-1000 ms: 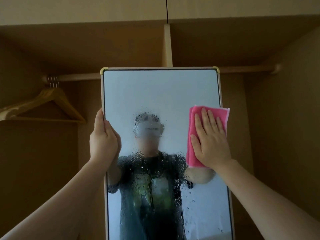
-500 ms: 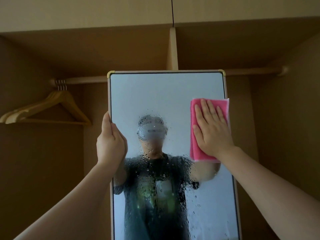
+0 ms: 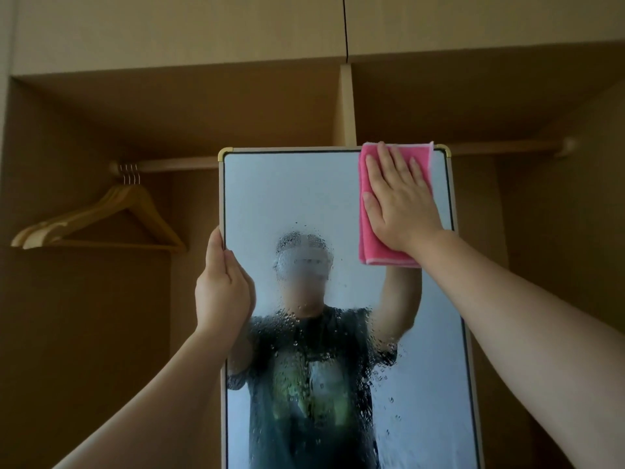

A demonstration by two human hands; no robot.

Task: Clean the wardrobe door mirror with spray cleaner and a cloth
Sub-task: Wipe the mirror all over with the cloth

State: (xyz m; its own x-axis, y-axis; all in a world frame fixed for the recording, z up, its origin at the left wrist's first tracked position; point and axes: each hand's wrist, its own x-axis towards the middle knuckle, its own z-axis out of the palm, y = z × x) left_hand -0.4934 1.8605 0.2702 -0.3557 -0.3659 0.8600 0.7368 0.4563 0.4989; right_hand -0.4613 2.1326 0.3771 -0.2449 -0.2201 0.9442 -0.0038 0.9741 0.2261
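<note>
A tall framed mirror (image 3: 291,198) with brass corners stands upright in front of an open wardrobe. Spray droplets cover its middle and lower glass. My right hand (image 3: 399,201) presses a folded pink cloth (image 3: 367,238) flat against the glass at the mirror's top right corner, fingers straight. My left hand (image 3: 221,292) grips the mirror's left edge about a third of the way down, thumb on the frame and fingers curled round onto the glass. No spray bottle is in view.
Behind the mirror is the wardrobe interior with a wooden rail (image 3: 169,163). Several wooden hangers (image 3: 98,221) hang at the left. A vertical divider (image 3: 347,106) rises behind the mirror's top. Closed upper cupboard doors (image 3: 203,32) run across the top.
My right hand has slid the pink cloth upward along the right side of the glass to the top corner. My left hand keeps its grip on the left edge.
</note>
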